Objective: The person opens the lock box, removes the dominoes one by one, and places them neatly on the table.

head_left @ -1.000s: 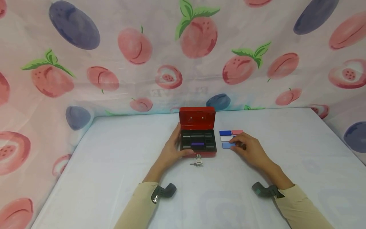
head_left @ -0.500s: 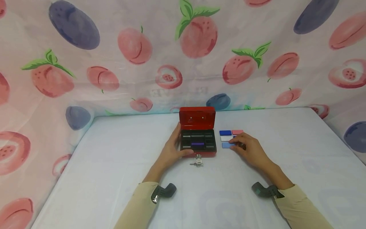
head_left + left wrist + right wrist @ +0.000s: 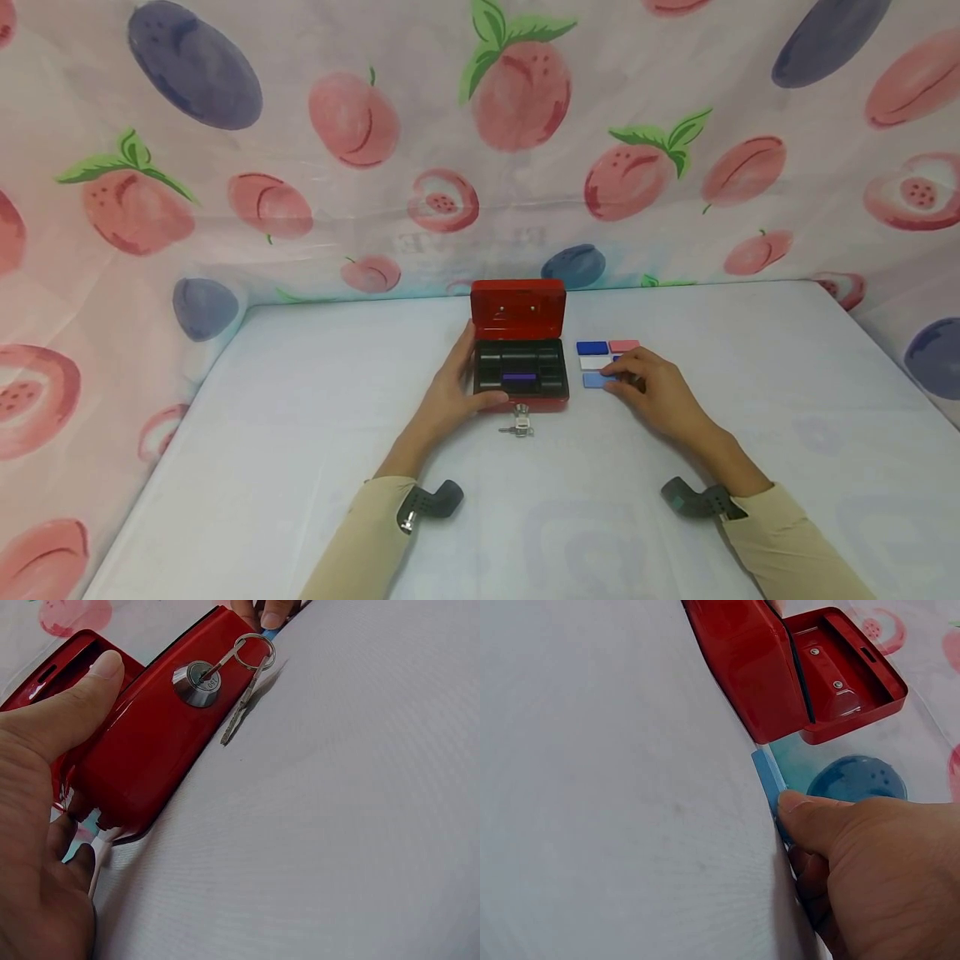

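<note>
A small red cash box [image 3: 521, 403] stands with its lid [image 3: 517, 308] up and a black compartment tray [image 3: 519, 353] inside. In the tray lies a purple-blue strip [image 3: 518, 377]. My left hand [image 3: 447, 390] grips the box's left side, thumb over the front rim. A key sits in the front lock [image 3: 197, 682], with a ring and a second key [image 3: 237, 716] hanging from it. Right of the box, my right hand [image 3: 655, 390] pinches a light blue flat block [image 3: 767, 780] by its right end, thumb on top; its other fingers are partly hidden.
Behind the light blue block lie a white block [image 3: 594, 363], a dark blue block [image 3: 592, 347] and a pink block [image 3: 623, 345]. Another blue piece shows partly under the right hand. A fruit-print cloth [image 3: 360, 217] hangs behind the white table [image 3: 315, 433].
</note>
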The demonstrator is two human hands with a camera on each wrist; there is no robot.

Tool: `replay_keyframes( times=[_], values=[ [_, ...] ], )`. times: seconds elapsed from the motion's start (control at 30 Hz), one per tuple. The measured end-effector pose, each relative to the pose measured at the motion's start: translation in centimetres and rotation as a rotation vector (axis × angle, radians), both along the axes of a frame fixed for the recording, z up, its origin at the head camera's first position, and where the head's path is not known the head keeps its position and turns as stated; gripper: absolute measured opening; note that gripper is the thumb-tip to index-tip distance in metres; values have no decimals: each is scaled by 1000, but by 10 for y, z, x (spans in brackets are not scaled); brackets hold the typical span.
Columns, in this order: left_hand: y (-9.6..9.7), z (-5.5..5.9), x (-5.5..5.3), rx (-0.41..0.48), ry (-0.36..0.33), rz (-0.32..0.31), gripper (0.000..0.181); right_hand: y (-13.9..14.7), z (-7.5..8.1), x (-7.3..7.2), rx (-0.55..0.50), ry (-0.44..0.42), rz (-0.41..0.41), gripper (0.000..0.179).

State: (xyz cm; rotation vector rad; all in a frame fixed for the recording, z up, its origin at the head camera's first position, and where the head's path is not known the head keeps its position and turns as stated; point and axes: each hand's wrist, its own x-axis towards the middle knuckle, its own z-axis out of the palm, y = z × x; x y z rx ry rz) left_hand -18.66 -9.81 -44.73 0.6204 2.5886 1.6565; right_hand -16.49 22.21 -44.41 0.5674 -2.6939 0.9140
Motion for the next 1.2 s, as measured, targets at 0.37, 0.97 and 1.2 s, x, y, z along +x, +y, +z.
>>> replay_keyframes(
  times=[0.37, 0.97, 1.2],
  values=[
    [-1, -1, -1, 26, 18, -19, 106, -1, 1, 0, -2, 0, 0, 18],
    [-1, 0, -1, 23, -2, -17, 107, -1, 1, 1, -6, 2, -13, 19],
    [0, 0, -1, 20, -6, -12, 107, -1, 2, 1, -5, 17, -12, 19]
  ],
)
